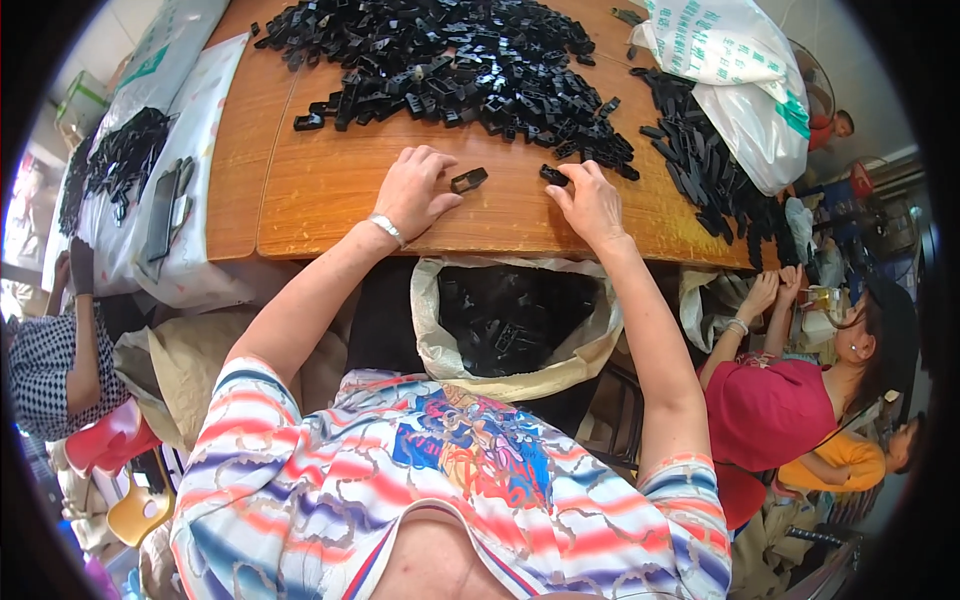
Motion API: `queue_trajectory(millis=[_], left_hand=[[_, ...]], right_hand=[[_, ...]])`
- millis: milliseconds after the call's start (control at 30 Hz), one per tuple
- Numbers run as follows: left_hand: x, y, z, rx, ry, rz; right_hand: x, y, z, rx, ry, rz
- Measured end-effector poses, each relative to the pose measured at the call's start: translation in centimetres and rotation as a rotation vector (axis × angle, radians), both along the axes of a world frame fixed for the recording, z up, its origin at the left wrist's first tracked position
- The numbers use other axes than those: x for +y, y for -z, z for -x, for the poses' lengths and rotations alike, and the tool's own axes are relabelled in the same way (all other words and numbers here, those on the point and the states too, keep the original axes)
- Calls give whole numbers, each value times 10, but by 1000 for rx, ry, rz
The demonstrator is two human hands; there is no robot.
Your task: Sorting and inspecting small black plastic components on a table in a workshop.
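Observation:
Over the table's near edge, my left hand (412,193) has its thumb and fingers apart. Just right of its fingertips is a small black plastic piece (468,180) with a hollow middle; whether they touch it I cannot tell. My right hand (594,206) pinches another small black plastic piece (553,175) between thumb and fingers. Beyond both hands spreads a large heap of similar black plastic pieces (440,75). Below the table edge, between my forearms, a pale woven sack (435,340) stands open with many black pieces inside.
The wooden table (330,205) carries longer black strips (690,150) and white plastic bags (745,110) at the right. At the left, a plastic-covered surface holds more black parts (125,160) and a phone (160,215). Co-workers sit close on both sides, one in a red top (770,410).

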State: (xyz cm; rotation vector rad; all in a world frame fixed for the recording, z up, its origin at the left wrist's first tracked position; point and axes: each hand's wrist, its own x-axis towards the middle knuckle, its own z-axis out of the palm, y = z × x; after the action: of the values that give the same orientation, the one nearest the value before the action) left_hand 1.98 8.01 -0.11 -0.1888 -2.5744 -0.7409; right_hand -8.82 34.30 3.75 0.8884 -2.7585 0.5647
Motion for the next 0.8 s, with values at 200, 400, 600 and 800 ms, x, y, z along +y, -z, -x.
queue_trajectory(millis=[200, 400, 600, 800], left_hand=[[9, 3, 8, -2, -19, -2], [10, 5, 11, -42, -42, 20], [11, 5, 13, -12, -41, 17], [12, 1, 10, -48, -50, 33]], right_hand=[[-17, 15, 0, 8, -89, 164], [-65, 7, -28, -36, -299, 285], [-69, 11, -21, 25, -360, 208], [-69, 20, -39, 171, -382, -3]])
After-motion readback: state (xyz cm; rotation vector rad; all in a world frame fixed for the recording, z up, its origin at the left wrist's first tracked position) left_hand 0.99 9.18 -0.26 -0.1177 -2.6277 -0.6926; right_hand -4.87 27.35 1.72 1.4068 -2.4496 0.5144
